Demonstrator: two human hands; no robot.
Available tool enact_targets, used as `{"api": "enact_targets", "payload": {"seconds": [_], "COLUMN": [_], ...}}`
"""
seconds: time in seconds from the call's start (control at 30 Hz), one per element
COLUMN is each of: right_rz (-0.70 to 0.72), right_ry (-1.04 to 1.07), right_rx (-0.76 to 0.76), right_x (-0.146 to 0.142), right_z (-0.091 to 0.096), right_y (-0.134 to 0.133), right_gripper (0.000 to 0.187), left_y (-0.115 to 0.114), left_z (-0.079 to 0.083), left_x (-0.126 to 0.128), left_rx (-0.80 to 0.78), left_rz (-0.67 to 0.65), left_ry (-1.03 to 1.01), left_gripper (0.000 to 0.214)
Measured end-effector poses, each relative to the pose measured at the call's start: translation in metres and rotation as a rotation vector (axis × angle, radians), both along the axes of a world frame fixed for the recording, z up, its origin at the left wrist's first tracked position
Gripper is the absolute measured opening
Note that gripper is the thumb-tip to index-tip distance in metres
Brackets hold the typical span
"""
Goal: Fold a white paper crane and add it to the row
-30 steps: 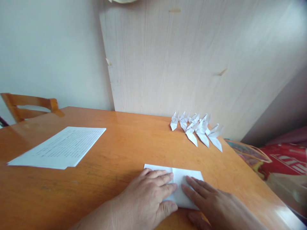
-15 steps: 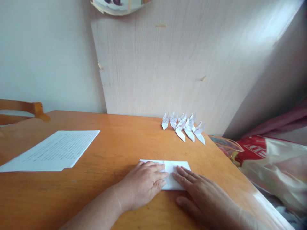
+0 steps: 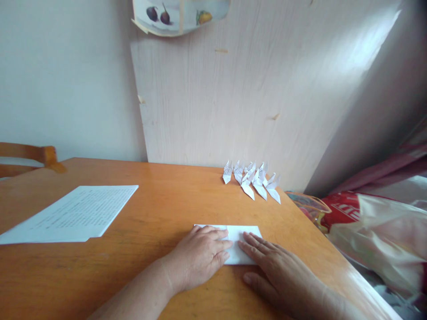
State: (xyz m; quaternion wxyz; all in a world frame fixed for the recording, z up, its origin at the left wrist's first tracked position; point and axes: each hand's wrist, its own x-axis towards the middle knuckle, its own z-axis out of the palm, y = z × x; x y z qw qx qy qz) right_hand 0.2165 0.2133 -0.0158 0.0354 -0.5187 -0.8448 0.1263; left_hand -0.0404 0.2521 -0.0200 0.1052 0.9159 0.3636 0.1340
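Observation:
A folded sheet of white paper [image 3: 237, 254] lies flat on the wooden table [image 3: 167, 200] in front of me. My left hand [image 3: 207, 251] rests palm down over its left part, fingers stretched out and pointing right. On the right part, the fingers of my right hand [image 3: 271, 262] lie flat, with the thumb apart on the table below the near edge. A crease line runs across the paper between the two hands. The paper's left end is mostly hidden under my left hand.
Several folded paper cranes [image 3: 260, 183] stand at the back right of the table. A stack of printed sheets [image 3: 83, 213] lies on the left, near a wooden chair [image 3: 50, 158]. Bags [image 3: 373, 226] sit beyond the table's right edge. A panel [image 3: 207, 102] stands behind.
The camera view has tilted up slightly, so more of the fruit picture on the wall shows. Both hands stay flat on the paper, with hardly any movement.

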Motion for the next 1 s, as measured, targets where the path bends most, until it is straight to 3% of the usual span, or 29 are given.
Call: {"api": "enact_targets", "payload": {"seconds": [0.7,1.0], "right_rz": [0.094,0.106], "right_ry": [-0.017,0.003], "right_rx": [0.048,0.114], "right_x": [0.009,0.012], "right_z": [-0.016,-0.021], "right_y": [-0.012,-0.013], "right_gripper": [0.093,0.09], "left_y": [0.003,0.001], "left_z": [-0.005,-0.004], "left_x": [-0.007,-0.006], "left_rx": [-0.057,-0.063], "left_rz": [-0.031,-0.024], "left_ry": [0.022,0.035], "left_gripper": [0.043,0.044]}}
